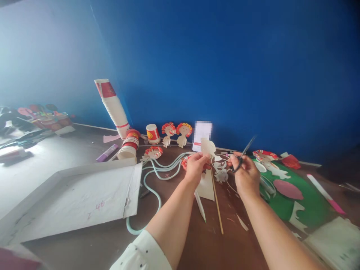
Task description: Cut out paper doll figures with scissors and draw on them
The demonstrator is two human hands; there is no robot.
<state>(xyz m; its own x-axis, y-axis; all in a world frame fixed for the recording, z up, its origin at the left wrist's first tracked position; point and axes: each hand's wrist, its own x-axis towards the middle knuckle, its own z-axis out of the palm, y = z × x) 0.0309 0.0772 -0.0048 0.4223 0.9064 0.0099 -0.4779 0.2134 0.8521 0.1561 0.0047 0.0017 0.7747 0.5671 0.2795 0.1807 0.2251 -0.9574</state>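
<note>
My left hand pinches a cream paper cutout with a rounded top. In my right hand are dark scissors, their blades pointing up and away to the right. A thin white looped strip runs between the hands, and its end reaches the right fingertips; whether they grip it I cannot tell. Below it lie white paper scraps. A red-fringed piece is partly hidden behind my left hand. Two paper figures with red and yellow fringed hair, one beside the other, lean against the blue wall.
Left of my arms are a white box lid, a pale blue cable and stacked paper cups. A wooden stick and a white pen lie between my forearms. A green sheet and pink marker are at right.
</note>
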